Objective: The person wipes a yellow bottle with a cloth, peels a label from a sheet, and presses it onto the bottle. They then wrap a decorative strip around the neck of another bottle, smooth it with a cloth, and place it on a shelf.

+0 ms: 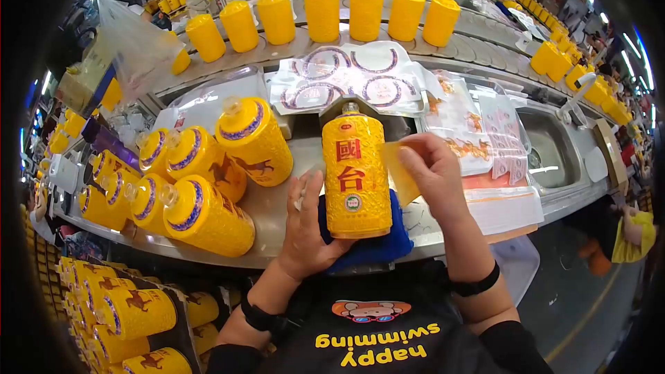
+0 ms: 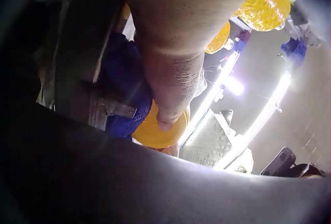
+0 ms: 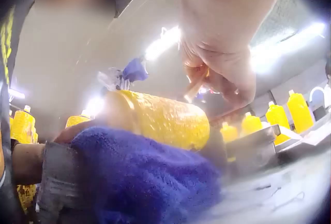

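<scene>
The yellow bottle (image 1: 355, 179) lies on a blue cloth (image 1: 403, 232), neck toward 12 o'clock. At its 8 o'clock, the left hand's (image 1: 303, 228) grip is relaxed, thumb touching the base; at 3 o'clock, the right hand's (image 1: 435, 170) grip pinches a yellowish sheet (image 1: 402, 179).

bottle (image 1: 357, 176) on cloth (image 1: 377, 253), sheets (image 1: 352, 84) behind

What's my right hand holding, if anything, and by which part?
The right hand pinches a thin yellowish sheet between thumb and fingers, by its upper right part in the head view.
</scene>
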A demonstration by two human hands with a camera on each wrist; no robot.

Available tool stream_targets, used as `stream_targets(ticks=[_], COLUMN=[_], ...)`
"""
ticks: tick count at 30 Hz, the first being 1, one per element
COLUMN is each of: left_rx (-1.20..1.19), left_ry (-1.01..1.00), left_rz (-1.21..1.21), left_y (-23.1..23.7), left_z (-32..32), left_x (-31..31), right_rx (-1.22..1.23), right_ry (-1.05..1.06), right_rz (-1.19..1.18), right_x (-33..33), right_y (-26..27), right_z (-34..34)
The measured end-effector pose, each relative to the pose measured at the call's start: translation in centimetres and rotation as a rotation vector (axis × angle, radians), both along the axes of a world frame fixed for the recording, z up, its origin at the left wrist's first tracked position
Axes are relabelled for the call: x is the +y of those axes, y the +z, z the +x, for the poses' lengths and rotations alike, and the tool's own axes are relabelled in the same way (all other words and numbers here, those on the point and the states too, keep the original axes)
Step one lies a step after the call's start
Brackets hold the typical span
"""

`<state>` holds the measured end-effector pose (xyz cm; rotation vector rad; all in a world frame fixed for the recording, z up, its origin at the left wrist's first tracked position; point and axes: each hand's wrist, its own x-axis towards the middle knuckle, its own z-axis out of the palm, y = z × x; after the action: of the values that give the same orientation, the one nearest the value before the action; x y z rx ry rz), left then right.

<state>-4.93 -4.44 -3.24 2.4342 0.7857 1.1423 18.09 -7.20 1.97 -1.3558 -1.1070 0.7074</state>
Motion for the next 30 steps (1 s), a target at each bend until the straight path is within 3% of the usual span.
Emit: stream_targets(ticks=[3, 4, 9, 11, 15, 17, 19, 20, 23, 25, 26, 29, 30], left_rx=[0.011, 0.003, 0.072, 0.092, 0.062, 0.019, 0.017, 0.015, 0.003, 0.006, -0.053, 0.073, 0.046], left_ry=[-0.011, -0.003, 0.016, 0.018, 0.010, 0.002, -0.023, -0.052, -0.133, -0.201, -0.160, -0.130, -0.114], left_rz=[-0.024, 0.001, 0.157, 0.178, 0.087, 0.017, -0.022, -0.030, -0.034, -0.032, 0.001, 0.085, 0.075], left_y=[0.5, 1.0, 3.3, 3.3, 2.4, 1.8, 1.2, 1.3, 2.4, 3.5, 3.6, 4.5, 4.7], left_z=[-0.2, -0.2, 0.0, 0.0, 0.2, 0.5, 0.5, 0.3, 0.0, 0.3, 0.8, 1.5, 1.9], left_x=[0.1, 0.2, 0.0, 0.1, -0.1, 0.1, 0.2, 0.3, 1.0, 1.7, 2.0, 3.4, 3.7], right_rx=[-0.010, 0.014, -0.323, -0.197, -0.499, -0.186, -0.326, -0.470, -0.379, -0.269, -0.358, -0.725, -0.427], right_ry=[0.075, 0.187, 0.084, 0.307, 0.036, 0.272, 0.331, 0.164, 0.192, 0.491, 0.457, -0.024, 0.056], right_rz=[-0.041, -0.033, -0.010, -0.036, 0.008, -0.038, -0.057, 0.023, 0.038, 0.031, -0.040, 0.173, 0.026], right_x=[-0.6, -0.4, 2.0, 2.4, 4.3, 3.6, 3.5, 4.3, 4.4, 4.5, 4.5, 5.8, 5.2], right_y=[2.1, 2.5, 4.0, 5.1, 4.5, 5.3, 5.0, 4.0, 5.0, 4.9, 5.5, 4.2, 4.6], right_z=[0.1, 0.0, 0.8, 0.5, 1.5, 1.1, 0.7, 1.1, 1.7, 0.9, 0.7, 2.3, 2.4])
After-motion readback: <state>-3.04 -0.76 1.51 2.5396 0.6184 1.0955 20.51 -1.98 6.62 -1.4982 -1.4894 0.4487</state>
